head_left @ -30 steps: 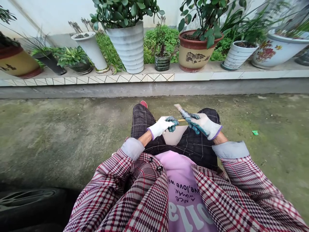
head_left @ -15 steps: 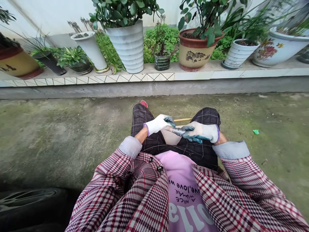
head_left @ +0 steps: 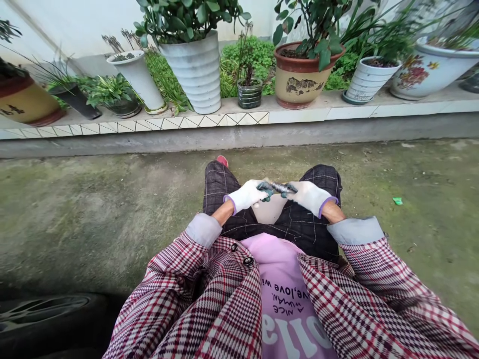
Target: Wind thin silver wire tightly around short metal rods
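In white gloves with blue-green fingers and purple cuffs, my two hands meet above my lap. A short handle wound with silvery wire [head_left: 280,187] spans the gap between them, tilted slightly. Around its left end the fingers of my left hand [head_left: 250,195] are closed. My right hand [head_left: 306,193] pinches the right end with curled fingers. What lies beyond the wound part is mostly hidden by the gloves. Below the hands, a pale, smooth surface [head_left: 270,209] shows between my thighs in dark checked trousers.
Ahead runs a low tiled ledge [head_left: 209,119] bearing several potted plants, among them a tall white ribbed pot [head_left: 196,75] and a brown-rimmed pot [head_left: 303,77]. A wheel [head_left: 45,314] lies at lower left. A green scrap [head_left: 397,201] is on the concrete floor to the right.
The wire-wound handle has risen and turned, its left end now higher. My right hand has moved up and rolled over, back upward. The thin yellowish stick behind it no longer shows.
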`<state>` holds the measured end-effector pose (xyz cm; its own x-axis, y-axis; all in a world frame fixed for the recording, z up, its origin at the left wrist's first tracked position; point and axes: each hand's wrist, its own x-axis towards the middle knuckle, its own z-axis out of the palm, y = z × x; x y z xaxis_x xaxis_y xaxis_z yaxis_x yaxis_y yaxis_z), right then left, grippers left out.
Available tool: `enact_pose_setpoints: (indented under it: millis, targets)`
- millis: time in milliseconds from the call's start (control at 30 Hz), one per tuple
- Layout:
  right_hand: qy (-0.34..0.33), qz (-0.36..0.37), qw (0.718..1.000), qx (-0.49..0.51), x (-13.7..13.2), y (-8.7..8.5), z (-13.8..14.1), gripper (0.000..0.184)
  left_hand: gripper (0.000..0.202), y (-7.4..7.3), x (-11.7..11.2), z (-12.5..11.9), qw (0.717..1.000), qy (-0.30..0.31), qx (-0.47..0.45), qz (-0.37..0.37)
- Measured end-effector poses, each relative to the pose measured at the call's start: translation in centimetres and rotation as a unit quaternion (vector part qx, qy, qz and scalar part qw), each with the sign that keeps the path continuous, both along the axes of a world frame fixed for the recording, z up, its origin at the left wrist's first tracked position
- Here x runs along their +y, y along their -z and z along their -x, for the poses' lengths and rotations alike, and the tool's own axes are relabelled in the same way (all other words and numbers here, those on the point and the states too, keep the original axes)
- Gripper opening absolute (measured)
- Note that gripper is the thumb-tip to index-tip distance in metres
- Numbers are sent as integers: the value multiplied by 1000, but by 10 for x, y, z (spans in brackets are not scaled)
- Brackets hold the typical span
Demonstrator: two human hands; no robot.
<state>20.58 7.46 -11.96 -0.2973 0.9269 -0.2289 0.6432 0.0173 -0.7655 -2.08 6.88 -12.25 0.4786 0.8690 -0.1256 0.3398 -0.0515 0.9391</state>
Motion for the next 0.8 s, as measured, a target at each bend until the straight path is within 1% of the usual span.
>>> enact_pose_setpoints:
  millis: [67,133,233,367,433,533,600,700,800]
  targets:
    - [50,-20,998,34,0,-6,-2,25,14,0,3,0,993,-10,-98,70]
    - [90,1,989,121,-4,-13,-1,28,17,0,5,0,982,-2,-157,109]
    - [106,65,958,257,-12,-20,2,34,21,1,7,2,975,11,-176,137]
    - [100,102,923,356,-18,-24,3,38,27,1,6,4,963,52,-200,175]
    - [106,103,910,388,-16,-25,0,39,29,1,5,6,956,50,-223,183]
    - [130,92,893,421,-10,-24,-7,38,31,1,7,6,944,23,-267,190]
    - [144,90,884,436,-5,-23,-12,36,32,3,9,7,933,10,-292,208]
    - [150,98,877,446,-1,-20,-17,36,33,7,13,9,922,17,-307,236]
    - [149,100,876,448,0,-19,-17,36,31,8,12,10,924,21,-305,230]
